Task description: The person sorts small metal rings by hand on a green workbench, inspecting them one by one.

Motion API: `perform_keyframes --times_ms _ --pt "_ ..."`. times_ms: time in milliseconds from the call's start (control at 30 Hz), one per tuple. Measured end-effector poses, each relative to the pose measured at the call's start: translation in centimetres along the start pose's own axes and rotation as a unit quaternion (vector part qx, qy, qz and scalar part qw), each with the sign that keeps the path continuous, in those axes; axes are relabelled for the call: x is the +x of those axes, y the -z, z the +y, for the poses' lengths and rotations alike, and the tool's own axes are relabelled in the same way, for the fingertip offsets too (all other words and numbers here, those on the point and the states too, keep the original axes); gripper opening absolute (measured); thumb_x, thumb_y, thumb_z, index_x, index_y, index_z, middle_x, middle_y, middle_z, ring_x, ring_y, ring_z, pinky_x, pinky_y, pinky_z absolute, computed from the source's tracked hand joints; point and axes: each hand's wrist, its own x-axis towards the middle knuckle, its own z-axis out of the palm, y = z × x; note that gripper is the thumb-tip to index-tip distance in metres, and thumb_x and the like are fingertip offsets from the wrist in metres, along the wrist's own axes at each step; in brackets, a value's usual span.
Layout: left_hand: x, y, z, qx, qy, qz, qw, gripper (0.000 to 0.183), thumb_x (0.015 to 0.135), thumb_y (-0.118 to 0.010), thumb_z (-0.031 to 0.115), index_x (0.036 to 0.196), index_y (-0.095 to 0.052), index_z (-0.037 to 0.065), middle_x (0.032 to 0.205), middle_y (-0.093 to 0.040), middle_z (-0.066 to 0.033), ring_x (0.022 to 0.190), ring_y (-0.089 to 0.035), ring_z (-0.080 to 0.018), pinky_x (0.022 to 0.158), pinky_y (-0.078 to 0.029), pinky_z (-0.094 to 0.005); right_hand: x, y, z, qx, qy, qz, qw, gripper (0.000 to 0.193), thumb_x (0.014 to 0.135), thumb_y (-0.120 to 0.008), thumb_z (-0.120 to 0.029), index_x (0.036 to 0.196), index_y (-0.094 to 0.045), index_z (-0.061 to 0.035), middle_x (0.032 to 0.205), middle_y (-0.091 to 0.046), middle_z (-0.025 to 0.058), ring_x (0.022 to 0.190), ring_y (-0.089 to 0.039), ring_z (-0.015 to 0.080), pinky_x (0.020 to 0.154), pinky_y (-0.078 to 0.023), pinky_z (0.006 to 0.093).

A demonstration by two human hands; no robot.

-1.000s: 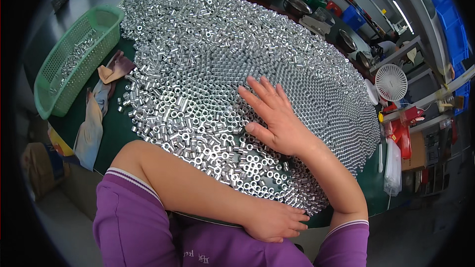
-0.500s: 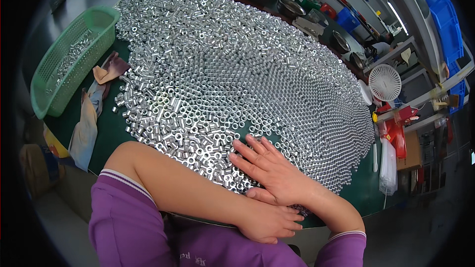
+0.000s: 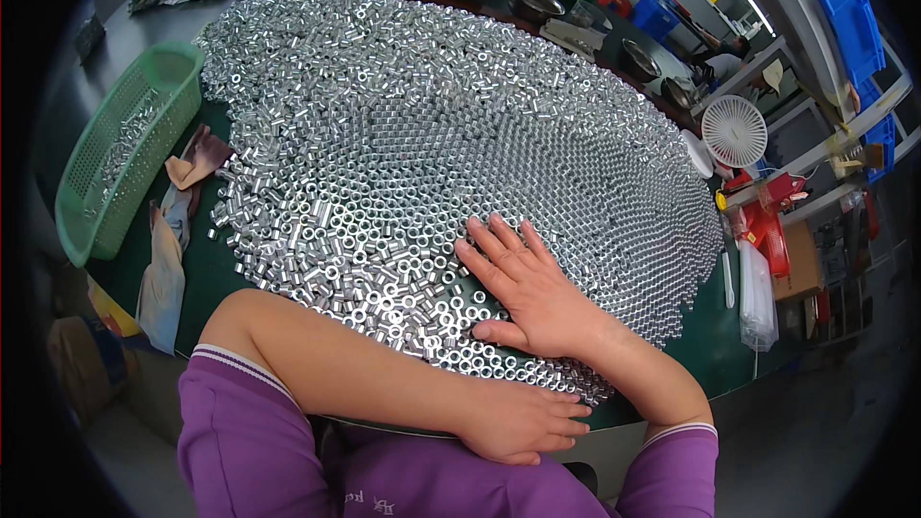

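Right hand [image 3: 539, 293] over short, hollow silver metal cylinders [image 3: 480, 153]
Fingers spread — left hand [image 3: 523, 419], fingers slightly apart, lies by the dark-green tabletop [image 3: 715, 353]

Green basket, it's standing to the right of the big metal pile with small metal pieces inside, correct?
The side is wrong: the head view shows the green basket to the left of the big metal pile. It does have small metal pieces inside.
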Motion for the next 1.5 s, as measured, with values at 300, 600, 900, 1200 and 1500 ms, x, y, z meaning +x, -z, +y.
perform_keyframes --times_ms 300,600,900,1200,1500 --pt "0.0 -0.2 0.1 0.002 -0.002 0.006 1.0 0.049 0.092 -0.045 0.027 0.128 -0.044 -0.006 0.144 -0.032 -0.0215 0.14 -0.019 -0.0345 0.115 -0.016 -0.0453 1.3 0.1 -0.9 -0.011 0.03 0.01 0.999 0.085 0.086 -0.052 -0.053 0.147 -0.016 -0.0053 0.153 -0.013 0.0178 0.141 -0.011 0.0379 0.114 -0.009 0.0509" --pt "0.1 -0.5 0.0 0.0 -0.006 0.032 0.999 0.048 0.09 -0.048 0.026 0.126 -0.047 -0.006 0.142 -0.035 -0.0224 0.139 -0.021 -0.0357 0.115 -0.017 -0.0463 0.8 -0.2 -1.7 0.037 0.043 -0.013 0.998 0.084 0.085 -0.044 -0.061 0.148 -0.02 -0.0103 0.154 -0.012 0.0181 0.141 -0.011 0.0385 0.112 -0.007 0.0547" --pt "0.1 0.0 0.3 -0.007 0.011 -0.016 1.0 0.048 0.092 -0.044 0.026 0.129 -0.044 -0.005 0.144 -0.033 -0.0208 0.14 -0.02 -0.0345 0.115 -0.017 -0.0472 -0.9 -0.1 -2.1 0.02 0.03 -0.025 0.999 0.084 0.085 -0.049 -0.059 0.148 -0.019 -0.0142 0.154 -0.011 0.0191 0.141 -0.009 0.0413 0.112 -0.006 0.0575" --pt "0.0 -0.3 -0.2 0.002 -0.003 0.012 1.0 0.049 0.092 -0.045 0.027 0.129 -0.044 -0.006 0.145 -0.031 -0.0208 0.14 -0.019 -0.0344 0.115 -0.017 -0.0467 -0.3 0.1 0.0 0.021 -0.021 0.003 1.0 0.088 0.085 -0.05 -0.057 0.148 -0.016 -0.0054 0.154 -0.012 0.017 0.142 -0.008 0.0387 0.112 -0.004 0.0561" --pt "-0.1 -0.1 -0.1 0.03 -0.004 0.0 1.0 0.048 0.093 -0.044 0.027 0.128 -0.045 -0.005 0.146 -0.03 -0.021 0.14 -0.018 -0.0355 0.114 -0.017 -0.0468 1.7 -0.2 -0.2 0.008 0.02 0.009 1.0 0.087 0.086 -0.037 -0.066 0.148 -0.018 -0.0078 0.153 -0.014 0.0181 0.141 -0.01 0.0388 0.112 -0.005 0.0566"
